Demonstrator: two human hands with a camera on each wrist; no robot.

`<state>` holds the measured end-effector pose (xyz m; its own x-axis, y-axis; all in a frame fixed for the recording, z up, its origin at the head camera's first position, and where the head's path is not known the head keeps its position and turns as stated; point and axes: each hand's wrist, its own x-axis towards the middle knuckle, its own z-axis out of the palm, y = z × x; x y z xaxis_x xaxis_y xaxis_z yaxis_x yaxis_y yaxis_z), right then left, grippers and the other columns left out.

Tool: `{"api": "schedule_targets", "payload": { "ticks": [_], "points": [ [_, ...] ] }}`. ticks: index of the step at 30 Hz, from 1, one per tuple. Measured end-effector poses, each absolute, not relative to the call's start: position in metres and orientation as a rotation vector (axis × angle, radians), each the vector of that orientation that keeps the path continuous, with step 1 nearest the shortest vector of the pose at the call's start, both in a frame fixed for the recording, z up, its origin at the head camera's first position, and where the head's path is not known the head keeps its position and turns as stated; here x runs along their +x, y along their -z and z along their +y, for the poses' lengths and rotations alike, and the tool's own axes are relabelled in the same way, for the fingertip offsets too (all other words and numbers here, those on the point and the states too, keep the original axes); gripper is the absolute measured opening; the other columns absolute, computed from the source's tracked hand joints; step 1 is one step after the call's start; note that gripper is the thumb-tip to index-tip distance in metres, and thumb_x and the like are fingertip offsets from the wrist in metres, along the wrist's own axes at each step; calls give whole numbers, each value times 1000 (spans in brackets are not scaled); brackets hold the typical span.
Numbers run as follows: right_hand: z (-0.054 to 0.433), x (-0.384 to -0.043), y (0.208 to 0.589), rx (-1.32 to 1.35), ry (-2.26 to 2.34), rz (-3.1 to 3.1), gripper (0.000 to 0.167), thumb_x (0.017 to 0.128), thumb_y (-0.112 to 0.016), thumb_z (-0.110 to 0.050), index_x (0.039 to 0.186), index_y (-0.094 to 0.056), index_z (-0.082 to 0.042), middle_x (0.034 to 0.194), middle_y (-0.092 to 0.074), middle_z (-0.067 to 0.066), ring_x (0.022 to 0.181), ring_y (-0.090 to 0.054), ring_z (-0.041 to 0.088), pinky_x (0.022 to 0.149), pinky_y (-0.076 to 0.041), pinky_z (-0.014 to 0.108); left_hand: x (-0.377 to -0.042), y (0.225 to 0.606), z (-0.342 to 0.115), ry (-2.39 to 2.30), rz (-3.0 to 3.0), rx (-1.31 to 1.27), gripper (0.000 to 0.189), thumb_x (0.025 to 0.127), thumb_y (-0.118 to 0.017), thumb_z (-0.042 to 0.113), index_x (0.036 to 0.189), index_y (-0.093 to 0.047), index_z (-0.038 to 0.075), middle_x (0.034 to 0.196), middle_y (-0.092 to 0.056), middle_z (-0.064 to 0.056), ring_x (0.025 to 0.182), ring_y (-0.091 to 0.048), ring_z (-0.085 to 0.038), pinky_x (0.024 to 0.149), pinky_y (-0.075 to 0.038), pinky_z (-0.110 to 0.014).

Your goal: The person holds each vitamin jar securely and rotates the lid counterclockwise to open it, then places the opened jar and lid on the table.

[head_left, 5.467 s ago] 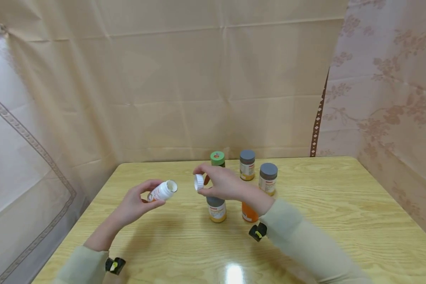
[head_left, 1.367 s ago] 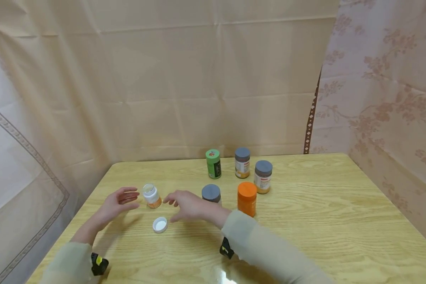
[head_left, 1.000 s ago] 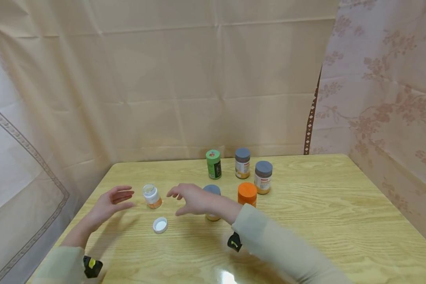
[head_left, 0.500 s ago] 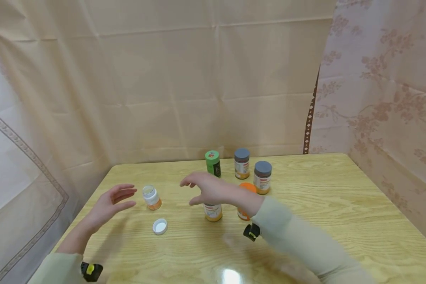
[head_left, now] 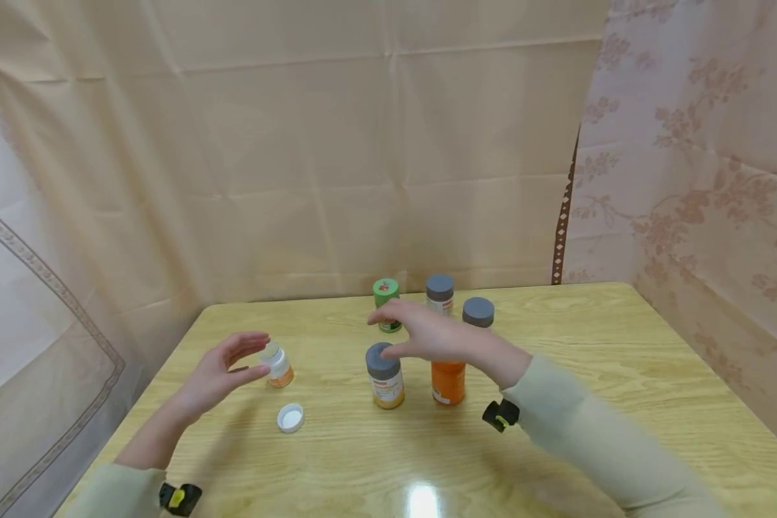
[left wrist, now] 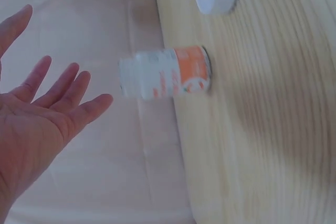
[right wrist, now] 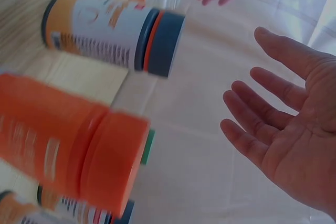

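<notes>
A small white bottle with an orange lower label (head_left: 278, 370) stands uncapped on the table. Its white screw cap (head_left: 291, 418) lies hollow side up in front of it. My left hand (head_left: 220, 374) is spread just left of the bottle and, in the left wrist view, apart from it. Over the grey-lidded jar (head_left: 387, 388) hovers my right hand (head_left: 430, 334), with nothing in its fingers; the right wrist view shows a gap between hand and jar. Beneath the right wrist stands an orange bottle (head_left: 448, 385), its lid hidden by the arm in the head view.
At the back stand a green-lidded container (head_left: 385, 289) and a grey-lidded jar (head_left: 439, 288). Another grey-lidded jar (head_left: 478, 311) is partly covered by the right forearm. A curtain (head_left: 298, 180) hangs behind the wooden table (head_left: 337, 467).
Earlier the left hand held the tilted white bottle and the right hand its cap; both now sit on the table. The right hand has since moved rightward, over the jars; the left neared the bottle slightly.
</notes>
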<state>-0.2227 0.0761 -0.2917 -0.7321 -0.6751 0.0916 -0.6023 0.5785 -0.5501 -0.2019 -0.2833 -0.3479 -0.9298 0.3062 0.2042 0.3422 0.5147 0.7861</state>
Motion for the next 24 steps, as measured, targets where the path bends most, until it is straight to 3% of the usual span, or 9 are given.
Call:
{"api": "schedule_targets", "payload": {
  "ticks": [6, 15, 24],
  "points": [
    [97, -227, 292, -1050, 886, 2713, 47, 87, -75, -22, 130, -58, -11, 127, -56, 3, 118, -51, 24, 97, -43, 42, -198, 345, -267, 1464, -2677, -631, 54, 91, -69, 9, 136, -44, -5, 138, -46, -25, 128, -41, -43, 98, -35, -63],
    [127, -231, 289, -1055, 893, 2802, 47, 86, -76, -20, 128, -60, -6, 116, -59, 5, 113, -53, 27, 95, -45, 45, -194, 338, -239, 1500, -2645, -673, 56, 90, -69, 8, 138, -43, -4, 141, -45, -22, 131, -38, -40, 100, -32, -65],
    [156, -232, 291, -1006, 920, 2838, 45, 87, -75, -20, 126, -59, -4, 120, -59, 9, 108, -54, 27, 87, -48, 45, -199, 339, -212, 1495, -2672, -700, 64, 88, -72, 13, 141, -39, 0, 145, -41, -20, 134, -35, -40, 101, -30, -65]
  ]
}}
